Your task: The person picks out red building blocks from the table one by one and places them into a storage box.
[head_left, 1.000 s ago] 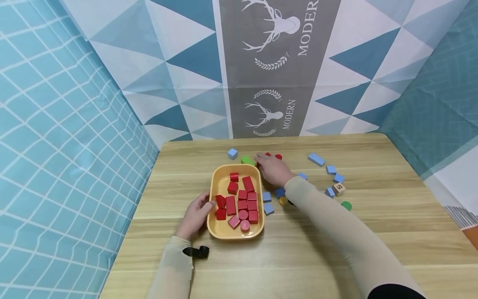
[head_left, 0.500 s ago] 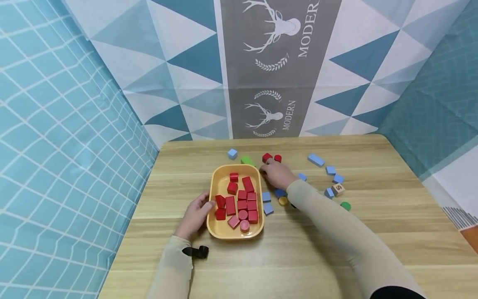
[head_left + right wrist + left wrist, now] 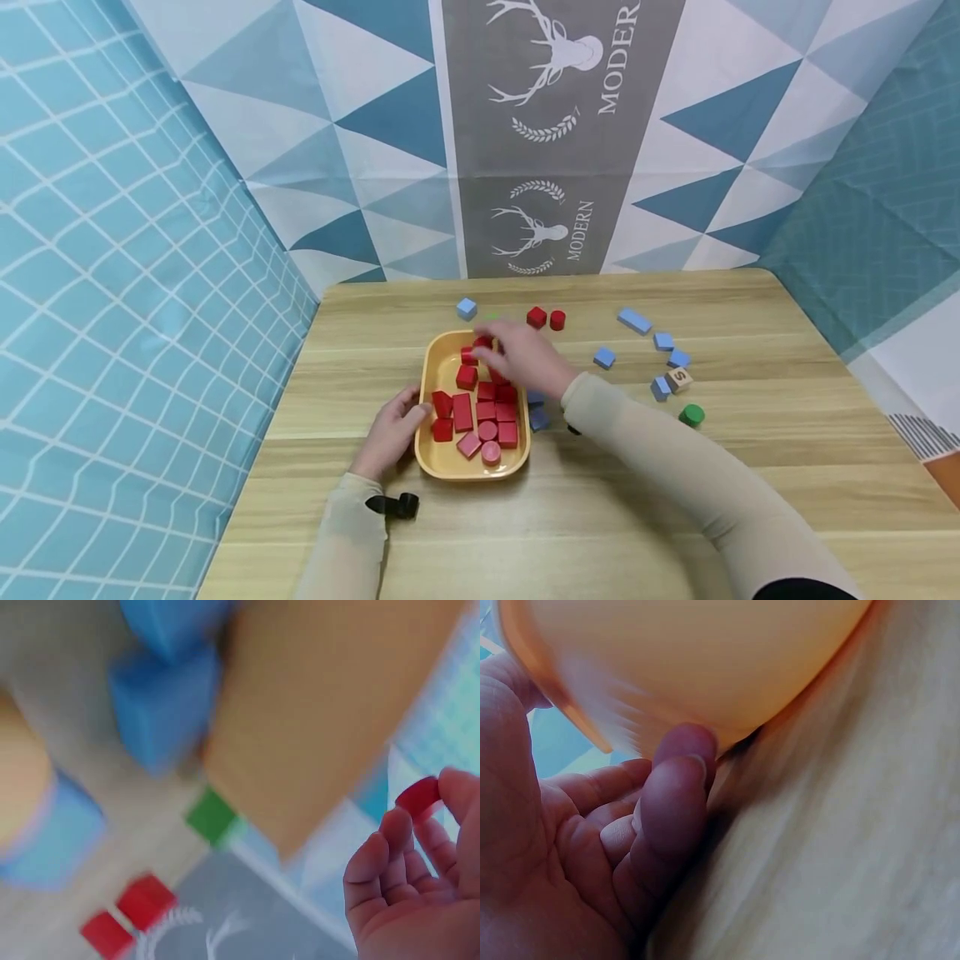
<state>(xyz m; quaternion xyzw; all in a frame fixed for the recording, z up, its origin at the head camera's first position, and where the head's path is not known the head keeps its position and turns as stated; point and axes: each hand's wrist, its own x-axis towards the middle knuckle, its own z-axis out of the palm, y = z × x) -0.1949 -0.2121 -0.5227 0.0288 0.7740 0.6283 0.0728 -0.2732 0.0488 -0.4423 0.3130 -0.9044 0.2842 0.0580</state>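
Observation:
A yellow-orange plastic tray holding several red wooden blocks sits on the table. My left hand grips its left side, thumb over the rim; the left wrist view shows fingers against the tray's outer wall. Above the tray's far end is my right hand, pinching a small red block between thumb and fingertips. That hand hides part of the tray's far right corner. A red cube and a red cylinder lie on the table beyond it.
Several blue blocks are scattered at the right, near a lettered wooden cube and a green cylinder. A light blue cube lies behind the tray. Patterned cloth hangs at the table's far edge.
My right hand has picked up a red block beside the tray and moved left with it over the tray's far end. The left hand and tray have stayed put.

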